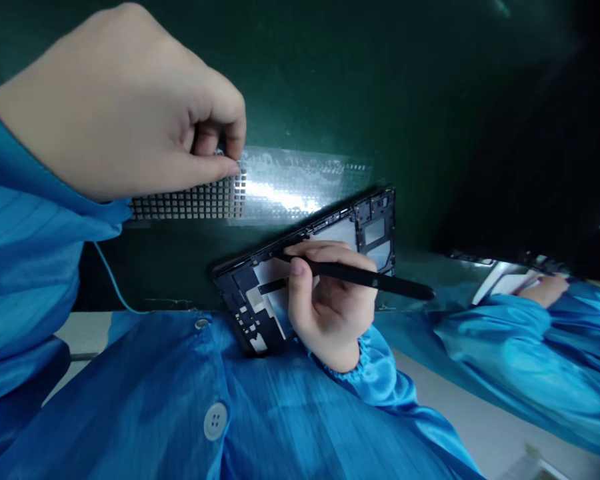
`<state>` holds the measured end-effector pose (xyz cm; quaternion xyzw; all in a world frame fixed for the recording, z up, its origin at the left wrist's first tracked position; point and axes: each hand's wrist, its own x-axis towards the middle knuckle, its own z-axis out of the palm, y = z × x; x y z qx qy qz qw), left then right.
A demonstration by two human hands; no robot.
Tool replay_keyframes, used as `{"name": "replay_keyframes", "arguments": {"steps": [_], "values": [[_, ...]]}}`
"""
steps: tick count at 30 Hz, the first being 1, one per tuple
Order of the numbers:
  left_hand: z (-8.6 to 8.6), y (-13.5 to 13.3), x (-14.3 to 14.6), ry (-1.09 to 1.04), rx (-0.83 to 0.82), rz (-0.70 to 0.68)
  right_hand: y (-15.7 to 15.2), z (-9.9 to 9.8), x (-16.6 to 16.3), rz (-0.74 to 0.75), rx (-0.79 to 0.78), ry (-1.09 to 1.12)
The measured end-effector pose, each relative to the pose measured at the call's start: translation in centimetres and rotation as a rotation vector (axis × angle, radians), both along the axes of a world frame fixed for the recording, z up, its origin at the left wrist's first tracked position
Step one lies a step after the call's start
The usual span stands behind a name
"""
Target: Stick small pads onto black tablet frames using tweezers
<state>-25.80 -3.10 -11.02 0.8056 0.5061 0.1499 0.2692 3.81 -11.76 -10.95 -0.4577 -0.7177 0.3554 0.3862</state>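
Note:
My left hand point(145, 113) is closed, thumb and forefinger pinched at a clear sheet of small dark square pads point(195, 205). The fingertips meet the sheet where the rows of pads end and bare film begins. My right hand point(333, 300) holds black tweezers point(380, 279) like a pen. Their tip points left, at the long upper edge of a dark device frame point(245, 297), perhaps a tablet housing. This frame lies tilted on the table's near edge, its inner side up, showing silver areas and cut-outs. Part of it is hidden under my right hand.
The dark green table point(305, 80) stretches behind the sheet. A large black panel point(540, 147) takes up the right side. Beyond my right arm, a co-worker's hand point(545, 290) and blue sleeve are by a pale flat object. A thin blue cord point(113, 280) hangs near my left sleeve.

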Motion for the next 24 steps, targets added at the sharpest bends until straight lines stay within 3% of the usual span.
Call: {"name": "replay_keyframes", "arguments": {"steps": [3, 5, 11, 15, 19, 22, 24], "values": [[0.2, -0.1, 0.3, 0.013, 0.008, 0.021, 1.4, 1.7, 0.0, 0.039, -0.043, -0.130], [0.6, -0.2, 0.6, 0.041, 0.009, 0.054, 4.1, 2.3, -0.6, 0.116, -0.075, -0.131], [1.9, 0.0, 1.2, 0.098, -0.056, 0.038, 12.9, 1.5, -3.8, 0.411, -0.249, -0.086], [2.0, 0.0, 1.4, 0.137, -0.087, 0.052, 13.6, 1.2, -4.3, 0.464, -0.239, -0.079], [1.5, -0.2, 1.3, 0.034, -0.067, 0.070, 13.9, 1.3, -4.5, 0.473, -0.177, -0.138], [1.3, -0.2, 1.0, -0.004, -0.051, 0.051, 14.2, 1.5, -4.3, 0.489, -0.262, -0.064], [1.1, -0.1, 0.7, 0.015, -0.027, 0.014, 13.5, 1.7, -3.3, 0.389, -0.363, 0.098]]}}
